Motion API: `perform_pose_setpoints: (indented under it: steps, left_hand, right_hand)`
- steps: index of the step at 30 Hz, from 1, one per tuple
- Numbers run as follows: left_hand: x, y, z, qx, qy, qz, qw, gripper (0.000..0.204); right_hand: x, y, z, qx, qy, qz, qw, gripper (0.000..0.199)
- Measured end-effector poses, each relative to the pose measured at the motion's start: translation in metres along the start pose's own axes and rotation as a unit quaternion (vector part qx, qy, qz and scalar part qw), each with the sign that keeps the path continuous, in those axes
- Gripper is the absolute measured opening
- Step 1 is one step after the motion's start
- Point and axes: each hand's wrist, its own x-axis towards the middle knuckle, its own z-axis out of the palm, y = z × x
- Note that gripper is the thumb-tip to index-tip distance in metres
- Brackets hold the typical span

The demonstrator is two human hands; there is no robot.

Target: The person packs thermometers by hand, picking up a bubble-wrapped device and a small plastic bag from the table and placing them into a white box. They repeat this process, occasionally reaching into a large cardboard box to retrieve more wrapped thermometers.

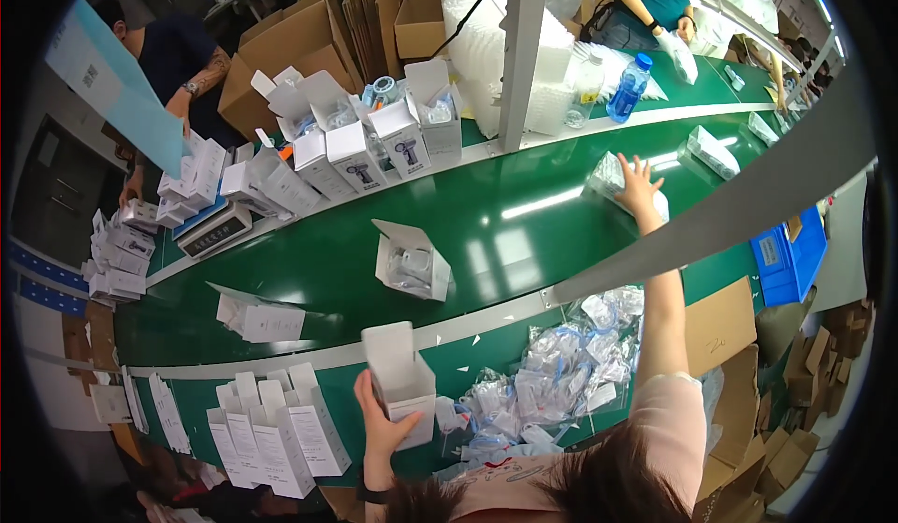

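Observation:
My left hand (381, 429) grips a white carton (409, 394) at the near bench edge, its tall flap standing up. My right arm is stretched out to the far right, under a grey frame bar. There my right hand (640, 189) has its fingers spread, over or against a clear-wrapped white packet (610, 179) on the green belt (524, 233). Whether the fingertips touch it I cannot tell. Between my arms lies a heap of small clear bags (561, 364) with white and bluish parts. Left of my left hand stand several white open-topped cartons (271, 434).
An open filled carton (412, 266) and another open carton (260, 315) sit on the belt. More wrapped packets (713, 152) lie farther right. Across the belt stand printed boxes (402, 138), a blue-capped bottle (629, 88) and a grey post (520, 65). Co-workers (192, 65) work beyond.

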Motion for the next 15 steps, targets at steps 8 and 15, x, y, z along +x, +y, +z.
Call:
perform_pose_setpoints:
  steps: [8, 15]
  left_hand:
    - [0.015, 0.025, 0.019, 0.098, 0.073, 0.206, 0.971, 0.100]
    - [0.019, 0.023, 0.023, 0.108, 0.113, 0.220, 0.963, 0.090]
  right_hand:
    - [-0.010, -0.002, 0.001, 0.068, -0.062, -0.021, 0.996, 0.080]
    - [-0.139, 0.043, -0.070, 0.585, -0.076, 0.092, 0.802, 0.059]
